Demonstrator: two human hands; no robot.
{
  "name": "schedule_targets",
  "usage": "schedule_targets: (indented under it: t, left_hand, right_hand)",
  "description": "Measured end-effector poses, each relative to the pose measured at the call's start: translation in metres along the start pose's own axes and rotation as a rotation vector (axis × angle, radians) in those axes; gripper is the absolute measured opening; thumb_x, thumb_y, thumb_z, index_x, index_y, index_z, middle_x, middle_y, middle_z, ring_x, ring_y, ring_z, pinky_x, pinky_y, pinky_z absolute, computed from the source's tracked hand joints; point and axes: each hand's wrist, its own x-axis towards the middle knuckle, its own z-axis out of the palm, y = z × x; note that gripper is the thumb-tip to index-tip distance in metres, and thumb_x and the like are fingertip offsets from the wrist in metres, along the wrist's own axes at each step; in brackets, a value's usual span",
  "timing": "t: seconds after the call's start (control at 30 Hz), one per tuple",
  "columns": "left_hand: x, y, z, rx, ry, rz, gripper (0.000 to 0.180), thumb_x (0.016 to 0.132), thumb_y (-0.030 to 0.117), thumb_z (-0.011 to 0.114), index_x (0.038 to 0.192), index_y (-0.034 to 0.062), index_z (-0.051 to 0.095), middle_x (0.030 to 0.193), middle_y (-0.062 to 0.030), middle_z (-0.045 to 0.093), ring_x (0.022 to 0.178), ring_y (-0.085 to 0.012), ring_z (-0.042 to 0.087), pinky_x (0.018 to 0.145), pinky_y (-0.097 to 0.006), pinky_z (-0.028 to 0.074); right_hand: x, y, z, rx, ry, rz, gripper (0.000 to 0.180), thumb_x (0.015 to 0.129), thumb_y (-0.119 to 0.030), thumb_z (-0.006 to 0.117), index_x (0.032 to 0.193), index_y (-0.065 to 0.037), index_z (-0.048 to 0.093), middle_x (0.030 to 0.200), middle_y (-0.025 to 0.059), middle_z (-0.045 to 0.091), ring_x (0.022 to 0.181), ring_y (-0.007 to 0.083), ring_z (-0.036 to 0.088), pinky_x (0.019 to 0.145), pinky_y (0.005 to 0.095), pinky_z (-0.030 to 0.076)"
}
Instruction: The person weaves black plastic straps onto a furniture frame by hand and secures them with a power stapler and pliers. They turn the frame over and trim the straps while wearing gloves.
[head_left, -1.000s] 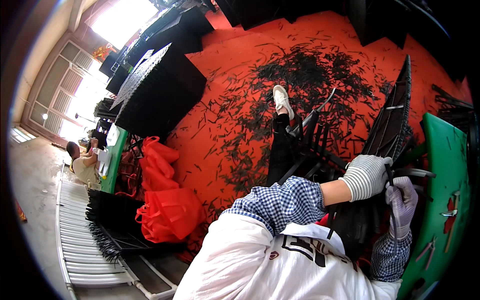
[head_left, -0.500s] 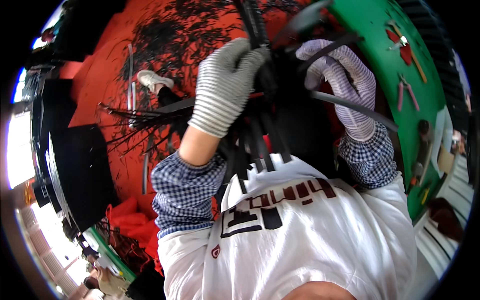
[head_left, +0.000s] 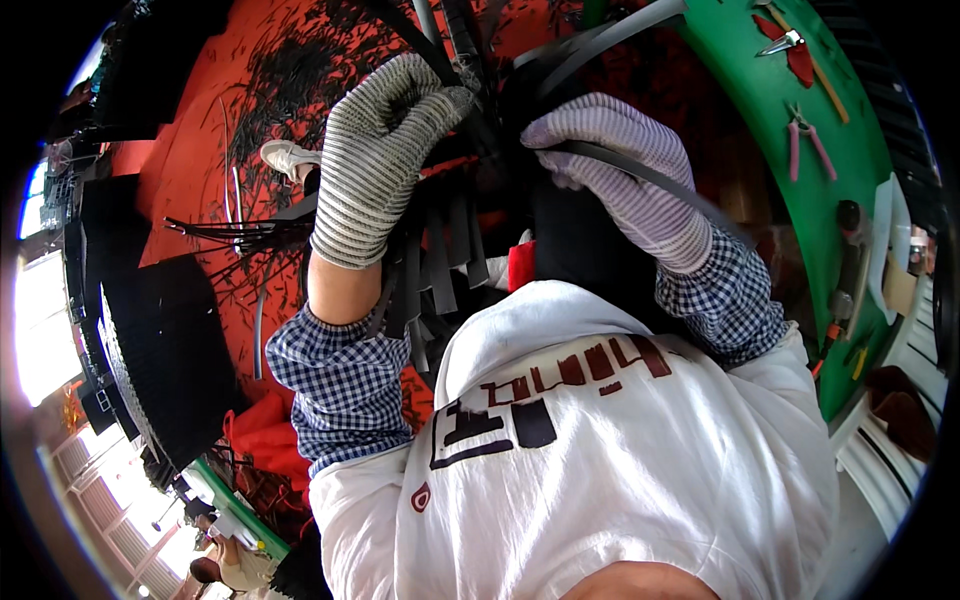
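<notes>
Striped knit work gloves cover both of my hands. My left hand is closed, thumb and fingertips pinching the edge of a dark upright woven piece in front of me. Just right of it, my right hand pinches a flat black strip, whose tail runs back over the glove toward the wrist. Below the left hand hang several loose black strips, reaching down toward my lap. Another grey-black strip arcs away at the top right. Where the pinched strip meets the work is too dark to make out.
The red floor carries heaps of black strip scraps. A green table at the right holds pink-handled pliers, a wooden-handled hammer and a cylindrical power tool. Thin strips stick out left. A white shoe shows beyond.
Both hands have moved left. The right hand has come in closer to the left one and lower, with its strip now drawn along the glove. The hanging strips have shifted left too.
</notes>
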Motion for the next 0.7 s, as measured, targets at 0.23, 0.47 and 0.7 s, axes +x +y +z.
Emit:
schedule_targets:
  t: [0.23, 0.47, 0.7]
  left_hand:
    - [-0.007, -0.005, 0.0, -0.022, -0.029, 0.071, 0.01, 0.085, 0.004, 0.075, 0.092, 0.001, 0.069, 0.079, -0.0011, 0.067, 0.072, -0.0068, 0.059, 0.071, -0.025, 0.052]
    - [-0.011, -0.011, 0.03, -0.026, 0.052, 0.158, 0.013, 0.084, 0.005, 0.077, 0.092, 0.0014, 0.069, 0.076, -0.0001, 0.064, 0.071, -0.0065, 0.058, 0.069, -0.024, 0.051]
    - [0.004, -0.018, -0.001, 0.098, 0.062, 0.073, 0.008, 0.093, 0.002, 0.065, 0.099, -0.0014, 0.066, 0.089, -0.0042, 0.07, 0.085, -0.0104, 0.067, 0.08, -0.024, 0.055]
  right_hand:
    - [0.011, 0.001, 0.018, 0.126, 0.081, 0.086, 0.019, 0.089, -0.003, 0.07, 0.108, 0.0, 0.071, 0.094, 0.0081, 0.072, 0.081, 0.0123, 0.07, 0.073, 0.024, 0.057]
    - [0.0, 0.004, 0.009, 0.141, 0.094, 0.242, 0.022, 0.093, -0.003, 0.067, 0.115, 0.0, 0.066, 0.093, 0.0077, 0.073, 0.074, 0.008, 0.065, 0.069, 0.0223, 0.055]
    - [0.015, 0.002, 0.028, 0.192, 0.181, 0.152, 0.021, 0.094, -0.007, 0.067, 0.114, -0.002, 0.069, 0.088, 0.0029, 0.071, 0.071, 0.0052, 0.064, 0.065, 0.0191, 0.053]
